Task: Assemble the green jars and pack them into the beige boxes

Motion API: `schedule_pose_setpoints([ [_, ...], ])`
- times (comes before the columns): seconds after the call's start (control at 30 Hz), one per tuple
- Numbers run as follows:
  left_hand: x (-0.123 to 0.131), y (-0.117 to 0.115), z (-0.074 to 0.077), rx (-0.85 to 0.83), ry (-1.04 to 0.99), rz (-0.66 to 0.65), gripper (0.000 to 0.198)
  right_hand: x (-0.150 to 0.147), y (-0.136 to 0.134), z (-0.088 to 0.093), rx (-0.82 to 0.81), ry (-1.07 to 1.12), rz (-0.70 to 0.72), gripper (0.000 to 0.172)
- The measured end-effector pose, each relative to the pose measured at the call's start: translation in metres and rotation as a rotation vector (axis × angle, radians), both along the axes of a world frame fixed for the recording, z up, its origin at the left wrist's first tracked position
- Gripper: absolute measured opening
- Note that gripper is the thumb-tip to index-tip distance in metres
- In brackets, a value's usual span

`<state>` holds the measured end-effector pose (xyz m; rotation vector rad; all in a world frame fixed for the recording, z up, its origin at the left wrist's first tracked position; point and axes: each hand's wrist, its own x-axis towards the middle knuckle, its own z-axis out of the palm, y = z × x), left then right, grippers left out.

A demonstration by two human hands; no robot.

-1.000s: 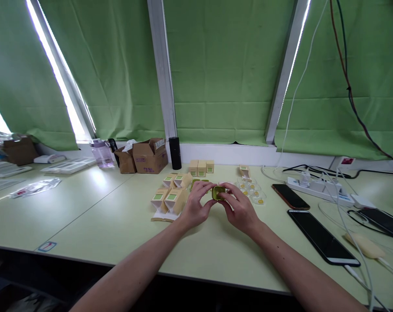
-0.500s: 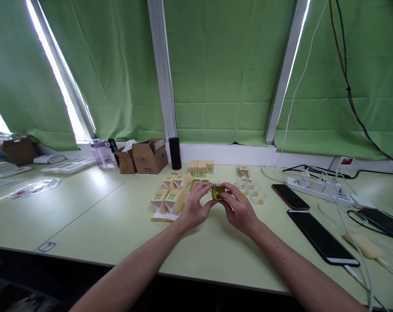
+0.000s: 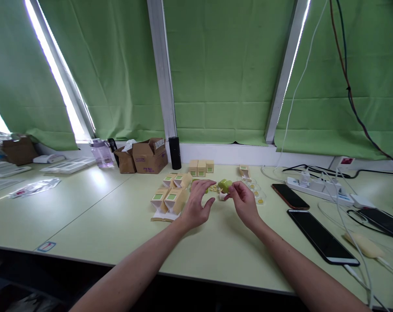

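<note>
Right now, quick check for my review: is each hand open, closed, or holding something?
Left hand: open, with nothing visible in its grasp.
Right hand: closed, pinching a small, rounded green piece, material unclear.

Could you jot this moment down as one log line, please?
left hand: open, nothing visibly held | right hand: pinching small green piece | beside left hand: tan cartons | right of right hand: phones

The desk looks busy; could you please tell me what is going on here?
A person's right hand holds a small green piece up off the desk. The left hand is open beside it, apparently empty. Tan cartons with green labels stand to the left, and clear plastic pieces with yellow centres lie to the right.
</note>
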<state>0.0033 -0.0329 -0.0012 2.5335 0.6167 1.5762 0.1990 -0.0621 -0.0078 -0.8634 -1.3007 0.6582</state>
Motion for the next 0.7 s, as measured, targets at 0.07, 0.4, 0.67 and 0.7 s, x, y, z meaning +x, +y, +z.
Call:
schedule_pose_setpoints([
  [0.07,0.0006,-0.0002,-0.0002,0.020,0.025,0.002,0.056,-0.0007,-0.0004,0.0017,-0.041,0.030,0.029,0.045],
  [0.4,0.0033,0.0000,-0.0048,0.003,0.112,0.001,0.069,-0.0058,-0.0039,-0.0024,-0.184,0.012,0.139,0.055],
  [0.67,0.0035,0.0013,-0.0046,-0.033,0.126,-0.030,0.060,-0.0075,-0.0032,-0.0045,-0.194,-0.012,0.158,0.056],
  [0.7,0.0036,0.0011,-0.0044,-0.038,0.121,-0.030,0.057,-0.0078,-0.0033,-0.0051,-0.200,-0.023,0.158,0.057],
])
